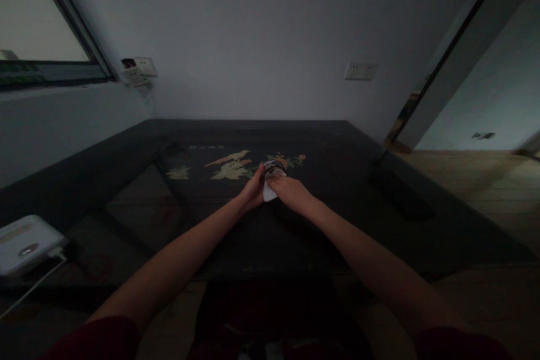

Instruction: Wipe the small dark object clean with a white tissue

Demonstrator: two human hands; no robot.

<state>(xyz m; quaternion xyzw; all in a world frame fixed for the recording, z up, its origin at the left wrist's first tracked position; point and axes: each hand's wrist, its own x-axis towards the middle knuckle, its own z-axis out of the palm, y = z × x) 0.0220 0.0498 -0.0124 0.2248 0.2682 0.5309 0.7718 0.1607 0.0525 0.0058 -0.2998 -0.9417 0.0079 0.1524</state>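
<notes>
Dim light leaves the patterned black table (236, 242) dark beneath a pale wall (253, 39). Over its middle, the left hand (255, 187) curls around the side of a small, shiny round object (275, 165), seemingly to steady it. The right hand (291, 190) grips a white cloth (270, 193) against it, perhaps so the cloth keeps contact; its fingertips are hidden. Holding it centrally, between both arms, probably lets both hands reach it equally.

White cloth (270, 194) (partly hidden) touches a dark, shiny, rounded object (275, 164).
</notes>
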